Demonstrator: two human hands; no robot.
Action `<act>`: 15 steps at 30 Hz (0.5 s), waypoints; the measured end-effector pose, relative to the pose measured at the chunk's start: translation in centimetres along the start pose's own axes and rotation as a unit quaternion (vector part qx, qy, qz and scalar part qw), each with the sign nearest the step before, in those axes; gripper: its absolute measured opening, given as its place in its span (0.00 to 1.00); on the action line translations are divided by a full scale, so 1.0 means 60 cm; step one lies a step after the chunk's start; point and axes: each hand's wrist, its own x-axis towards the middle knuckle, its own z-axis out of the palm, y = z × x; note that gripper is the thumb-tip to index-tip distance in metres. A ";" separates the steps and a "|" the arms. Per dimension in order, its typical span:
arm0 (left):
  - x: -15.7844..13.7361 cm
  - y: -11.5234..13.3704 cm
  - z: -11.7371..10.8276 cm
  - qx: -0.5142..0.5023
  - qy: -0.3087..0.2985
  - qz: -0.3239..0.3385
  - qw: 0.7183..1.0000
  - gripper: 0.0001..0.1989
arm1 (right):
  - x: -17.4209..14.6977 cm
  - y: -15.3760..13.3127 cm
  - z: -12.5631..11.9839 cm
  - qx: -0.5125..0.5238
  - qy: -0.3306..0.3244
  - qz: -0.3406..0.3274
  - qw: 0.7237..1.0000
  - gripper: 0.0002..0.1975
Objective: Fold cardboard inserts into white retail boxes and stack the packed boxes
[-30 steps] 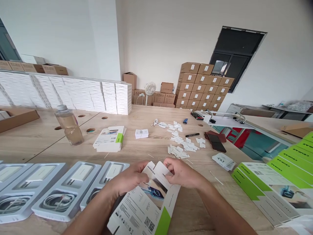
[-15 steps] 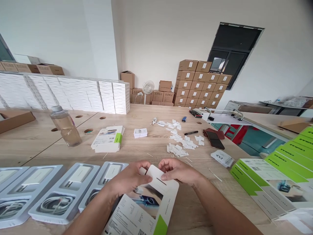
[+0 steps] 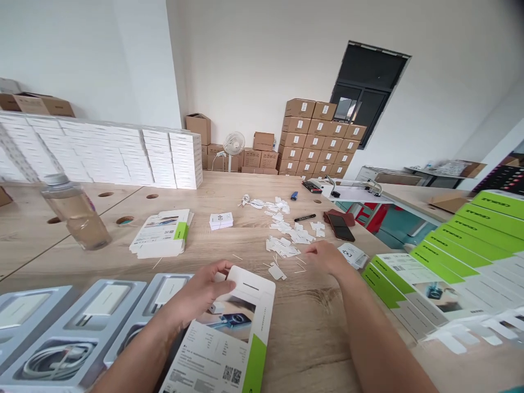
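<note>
The left hand point(image 3: 207, 289) pinches the upper left edge of a white-and-green printed charger carton point(image 3: 223, 349) at the lower centre of the frame, the thumb pressed on the front near the top corner and the fingers curled behind the edge; the carton thus lies below and to the right of that grip, tilted, its slotted hanging flap just right of the thumb, its green corner farther down on the right, its bottom cut off by the frame; the right hand point(image 3: 326, 258), right of centre and well apart from the carton, is above the wooden table point(image 3: 315, 327) with its fingers drawn together and pointing left, though whether they pinch anything I cannot tell; just left of its fingertips lie loose white paper offcuts point(image 3: 282, 246), with a black marker point(image 3: 305, 217) above them and a dark smartphone point(image 3: 341, 227) to the upper right; a stack of printed leaflets point(image 3: 351, 254) sits just right of that wrist; at lower left, grey-blue trays point(image 3: 77, 334) hold white power adapters point(image 3: 105, 299) and a coiled cable point(image 3: 57, 360), the nearest tray partly behind the left forearm; along the right side overlap more green-topped cartons point(image 3: 421, 300).
</note>
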 end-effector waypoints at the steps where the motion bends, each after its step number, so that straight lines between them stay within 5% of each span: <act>1: 0.000 0.001 0.000 0.009 0.016 0.002 1.000 0.21 | 0.001 0.012 -0.011 -0.027 0.026 0.021 0.999 0.05; 4: -0.002 0.008 0.001 0.024 0.041 0.000 0.999 0.26 | -0.004 0.032 -0.039 -0.082 0.059 0.059 0.993 0.05; 7: -0.007 0.020 0.002 0.019 0.010 -0.020 1.000 0.24 | -0.014 0.015 -0.034 -0.089 0.018 0.029 0.995 0.06; 11: -0.010 0.024 0.002 0.033 -0.002 -0.044 0.998 0.20 | -0.025 -0.048 0.038 -0.076 -0.036 -0.034 0.996 0.15; 15: -0.003 0.011 0.001 0.038 0.007 -0.031 0.999 0.22 | -0.033 -0.090 0.108 -0.071 -0.031 -0.067 0.995 0.12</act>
